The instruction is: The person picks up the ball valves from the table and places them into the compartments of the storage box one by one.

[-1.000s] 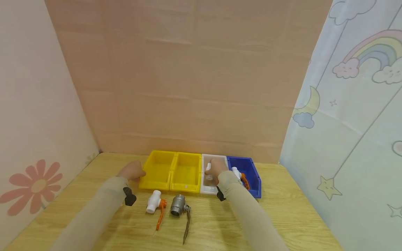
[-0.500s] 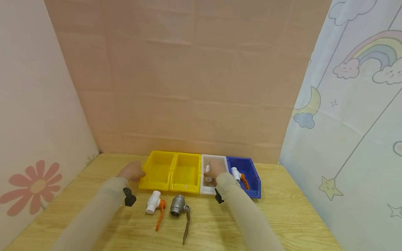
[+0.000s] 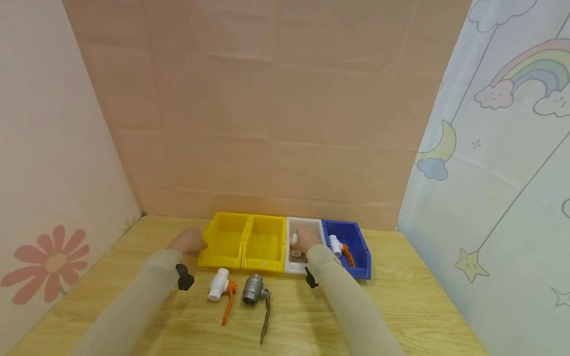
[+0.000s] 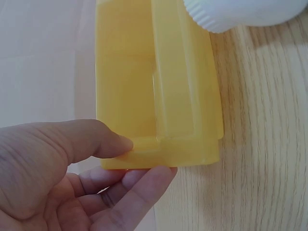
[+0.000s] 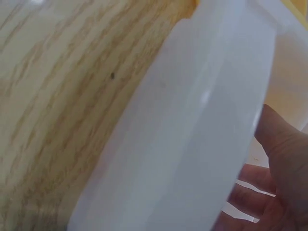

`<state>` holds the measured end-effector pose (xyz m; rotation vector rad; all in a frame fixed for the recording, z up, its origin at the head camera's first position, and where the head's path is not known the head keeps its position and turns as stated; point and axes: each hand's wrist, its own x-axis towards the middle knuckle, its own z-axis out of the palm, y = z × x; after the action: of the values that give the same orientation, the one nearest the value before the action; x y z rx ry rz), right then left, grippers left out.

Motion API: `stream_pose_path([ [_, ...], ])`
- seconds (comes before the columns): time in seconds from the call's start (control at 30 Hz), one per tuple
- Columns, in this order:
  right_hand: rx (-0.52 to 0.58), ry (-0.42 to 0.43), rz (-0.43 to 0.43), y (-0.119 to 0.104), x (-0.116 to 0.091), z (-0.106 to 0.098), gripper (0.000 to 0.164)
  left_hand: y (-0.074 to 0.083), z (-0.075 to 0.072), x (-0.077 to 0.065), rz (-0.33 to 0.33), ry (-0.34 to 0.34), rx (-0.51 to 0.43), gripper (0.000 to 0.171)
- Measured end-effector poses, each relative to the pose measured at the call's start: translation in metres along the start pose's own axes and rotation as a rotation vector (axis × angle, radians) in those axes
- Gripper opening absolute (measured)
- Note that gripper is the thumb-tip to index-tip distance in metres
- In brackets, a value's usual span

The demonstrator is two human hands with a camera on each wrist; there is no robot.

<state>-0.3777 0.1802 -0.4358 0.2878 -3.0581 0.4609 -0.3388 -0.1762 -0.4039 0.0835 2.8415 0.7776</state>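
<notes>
My left hand (image 3: 188, 241) pinches the left rim of the leftmost yellow bin (image 3: 221, 242). In the left wrist view its thumb lies over the rim and its fingers press from outside. My right hand (image 3: 306, 239) reaches down into the white bin (image 3: 289, 268), beside a white plastic fitting (image 3: 295, 245). The bin's wall hides the right fingertips in the right wrist view, so I cannot tell whether they grip the fitting. On the table in front lie a white ball valve (image 3: 218, 285) with an orange handle and a metal ball valve (image 3: 253, 289) with a long lever.
A second yellow bin (image 3: 265, 242) stands between the first one and the white bin. At the right end, a blue bin (image 3: 362, 252) holds another white valve (image 3: 335, 245) with an orange handle. Behind the row rises a tan backdrop (image 3: 271, 123), and walls flank the wooden table (image 3: 401, 296).
Inside the white bin, the white fitting has shifted slightly and sits a little lower beside my right hand. My left hand keeps its hold on the yellow bin's rim.
</notes>
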Motion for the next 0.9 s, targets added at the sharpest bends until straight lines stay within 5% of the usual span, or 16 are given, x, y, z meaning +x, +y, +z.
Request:
stream_pose_path([
  [0.63, -0.091, -0.013, -0.032, 0.0, -0.006, -0.004, 0.03, 0.003, -0.001, -0.006, 0.007, 0.005, -0.003, 0.017],
  [0.9, 0.063, -0.058, -0.091, -0.015, -0.029, -0.048, 0.042, 0.002, -0.003, -0.005, 0.005, 0.0, -0.003, 0.019],
])
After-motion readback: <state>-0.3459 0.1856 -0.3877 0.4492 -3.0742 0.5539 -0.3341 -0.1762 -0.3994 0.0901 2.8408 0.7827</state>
